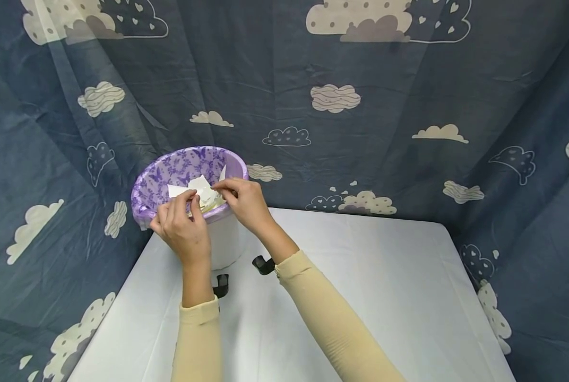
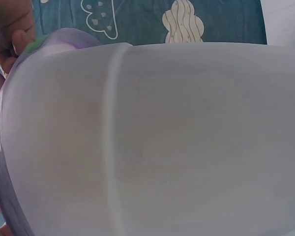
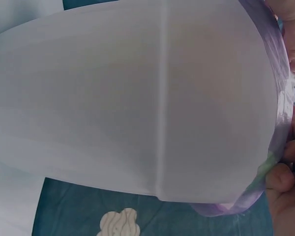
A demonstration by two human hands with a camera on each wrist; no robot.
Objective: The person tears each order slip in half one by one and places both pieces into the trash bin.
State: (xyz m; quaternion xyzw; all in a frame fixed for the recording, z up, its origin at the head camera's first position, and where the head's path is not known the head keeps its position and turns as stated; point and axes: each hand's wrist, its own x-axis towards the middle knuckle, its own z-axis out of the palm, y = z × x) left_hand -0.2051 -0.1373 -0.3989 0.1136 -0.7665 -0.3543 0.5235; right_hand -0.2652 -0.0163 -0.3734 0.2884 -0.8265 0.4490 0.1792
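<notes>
A white bin (image 1: 222,244) with a purple butterfly-print bag (image 1: 170,167) folded over its rim stands at the table's back left. White paper pieces (image 1: 200,185) show at its mouth, with something yellowish under them. At the front of the rim, my left hand (image 1: 184,225) is bent, thumb and fingertips together at the paper. My right hand (image 1: 246,201) reaches over the right side of the rim and pinches at the paper's edge. Both wrist views are mostly filled by the bin's wall (image 2: 187,137), and fingers (image 3: 280,177) show at the bag's edge; what lies between the fingertips is largely hidden.
The bin stands on a white table (image 1: 361,286). A dark blue curtain (image 1: 275,69) with cloud prints hangs behind and at both sides. Black clips (image 1: 221,286) sit by the wrists, below the beige sleeves (image 1: 332,313).
</notes>
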